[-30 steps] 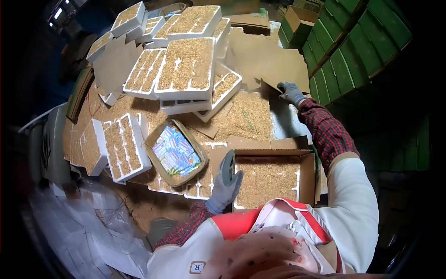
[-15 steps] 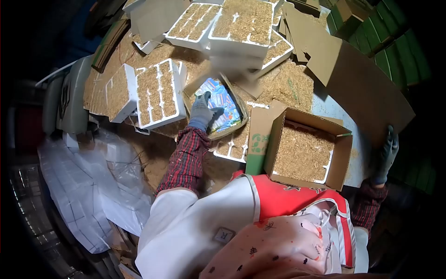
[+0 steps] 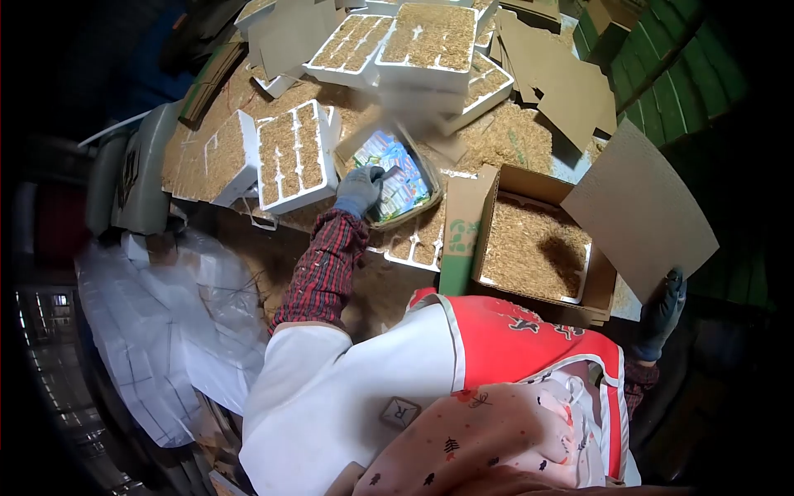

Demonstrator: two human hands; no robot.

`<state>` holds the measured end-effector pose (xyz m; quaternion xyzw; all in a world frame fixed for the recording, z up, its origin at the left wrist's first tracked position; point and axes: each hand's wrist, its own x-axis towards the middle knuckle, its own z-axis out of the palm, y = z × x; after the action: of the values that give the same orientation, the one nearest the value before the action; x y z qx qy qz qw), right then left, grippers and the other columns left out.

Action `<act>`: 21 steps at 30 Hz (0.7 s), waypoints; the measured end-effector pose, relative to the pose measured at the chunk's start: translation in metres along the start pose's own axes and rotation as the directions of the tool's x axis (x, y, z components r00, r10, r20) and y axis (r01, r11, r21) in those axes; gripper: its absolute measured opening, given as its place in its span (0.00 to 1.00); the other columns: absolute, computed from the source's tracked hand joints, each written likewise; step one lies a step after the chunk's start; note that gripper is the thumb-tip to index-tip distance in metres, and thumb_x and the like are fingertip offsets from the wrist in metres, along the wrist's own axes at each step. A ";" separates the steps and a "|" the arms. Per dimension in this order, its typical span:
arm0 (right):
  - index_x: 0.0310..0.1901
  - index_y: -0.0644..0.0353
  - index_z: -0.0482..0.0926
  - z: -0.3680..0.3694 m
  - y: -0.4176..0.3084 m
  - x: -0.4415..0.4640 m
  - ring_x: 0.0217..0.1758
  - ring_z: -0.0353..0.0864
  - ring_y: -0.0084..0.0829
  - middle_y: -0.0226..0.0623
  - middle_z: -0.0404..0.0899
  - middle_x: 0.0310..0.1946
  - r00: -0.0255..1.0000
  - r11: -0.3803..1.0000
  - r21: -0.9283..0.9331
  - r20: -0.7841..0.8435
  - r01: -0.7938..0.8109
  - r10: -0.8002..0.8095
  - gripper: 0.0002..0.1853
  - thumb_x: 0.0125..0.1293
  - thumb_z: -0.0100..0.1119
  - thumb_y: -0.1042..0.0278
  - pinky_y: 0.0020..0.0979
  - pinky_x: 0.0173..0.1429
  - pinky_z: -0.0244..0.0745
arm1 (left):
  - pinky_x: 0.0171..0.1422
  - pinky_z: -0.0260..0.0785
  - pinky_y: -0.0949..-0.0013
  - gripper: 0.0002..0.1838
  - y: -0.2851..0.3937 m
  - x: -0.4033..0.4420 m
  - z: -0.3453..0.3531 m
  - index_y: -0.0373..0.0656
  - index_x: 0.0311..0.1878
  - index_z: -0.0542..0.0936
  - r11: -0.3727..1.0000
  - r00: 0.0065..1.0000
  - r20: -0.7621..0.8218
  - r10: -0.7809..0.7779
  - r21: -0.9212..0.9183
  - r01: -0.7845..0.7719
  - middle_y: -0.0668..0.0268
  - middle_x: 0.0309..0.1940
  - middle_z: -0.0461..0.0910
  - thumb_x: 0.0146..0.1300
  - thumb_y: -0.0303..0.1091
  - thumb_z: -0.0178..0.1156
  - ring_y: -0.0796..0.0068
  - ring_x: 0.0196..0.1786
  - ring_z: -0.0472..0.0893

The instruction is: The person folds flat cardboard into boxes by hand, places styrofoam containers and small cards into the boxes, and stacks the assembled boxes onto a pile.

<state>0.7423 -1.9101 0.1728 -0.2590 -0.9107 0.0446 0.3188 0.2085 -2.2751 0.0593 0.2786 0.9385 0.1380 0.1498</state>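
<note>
My left hand (image 3: pixel 358 191), in a grey glove, reaches into a small open carton (image 3: pixel 432 175) of blue-and-white printed packets (image 3: pixel 401 180). Its fingers are curled together against the packets; whatever is between them is hidden. My right hand (image 3: pixel 664 312), also gloved, grips the lower corner of a flat brown cardboard sheet (image 3: pixel 641 211). The sheet is held up at a tilt, its left corner over the right rim of an open cardboard box (image 3: pixel 490 240). Inside that box sits a white foam tray filled with wood-shaving-like material (image 3: pixel 529 248), partly shaded.
Filled white foam trays (image 3: pixel 294 157) stand left of the carton, and more are stacked behind it (image 3: pixel 426 50). Cardboard sheets (image 3: pixel 571 83) lie at the back right. Clear plastic wrapping (image 3: pixel 165 331) hangs at the lower left. Green slatted crates (image 3: pixel 678 74) stand at the far right.
My right hand has raised the cardboard sheet and swung it in toward the open box. The fingers of my left hand, spread over the packets before, have curled in.
</note>
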 end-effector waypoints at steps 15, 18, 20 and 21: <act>0.72 0.66 0.59 -0.044 -0.053 0.038 0.63 0.71 0.26 0.42 0.71 0.65 0.868 0.549 0.693 0.241 -0.467 0.433 0.30 0.71 0.55 0.73 0.28 0.65 0.67 | 0.65 0.69 0.57 0.18 0.243 -0.135 -0.036 0.42 0.55 0.78 0.615 0.586 -0.201 0.785 0.137 -0.777 0.57 0.56 0.77 0.61 0.29 0.61 0.54 0.58 0.77; 0.72 0.66 0.58 -0.007 -0.061 0.028 0.59 0.73 0.26 0.42 0.73 0.63 0.909 0.693 0.589 0.291 -0.416 0.299 0.32 0.69 0.56 0.73 0.28 0.62 0.70 | 0.66 0.68 0.58 0.20 0.244 -0.134 -0.066 0.41 0.58 0.77 0.742 0.737 -0.213 0.641 -0.074 -0.666 0.56 0.59 0.75 0.61 0.30 0.61 0.53 0.61 0.75; 0.72 0.67 0.57 0.014 -0.095 0.034 0.55 0.78 0.34 0.49 0.73 0.62 0.694 0.491 0.497 0.585 -0.716 0.420 0.34 0.67 0.58 0.70 0.31 0.59 0.73 | 0.67 0.66 0.58 0.23 0.257 -0.135 -0.078 0.41 0.61 0.75 0.682 0.698 -0.311 0.645 -0.178 -0.709 0.53 0.60 0.74 0.62 0.30 0.61 0.52 0.63 0.74; 0.71 0.70 0.57 0.025 -0.107 0.033 0.55 0.77 0.39 0.53 0.72 0.61 0.806 0.736 0.393 0.478 -0.551 0.349 0.36 0.64 0.60 0.68 0.36 0.60 0.72 | 0.68 0.65 0.57 0.26 0.276 -0.139 -0.078 0.42 0.63 0.74 0.604 0.644 -0.217 0.733 -0.227 -0.764 0.52 0.62 0.72 0.61 0.32 0.63 0.51 0.65 0.72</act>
<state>0.6578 -1.9843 0.1975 -0.3674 -0.8153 0.4116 0.1761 0.4246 -2.1446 0.2535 0.6125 0.7094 0.3416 0.0704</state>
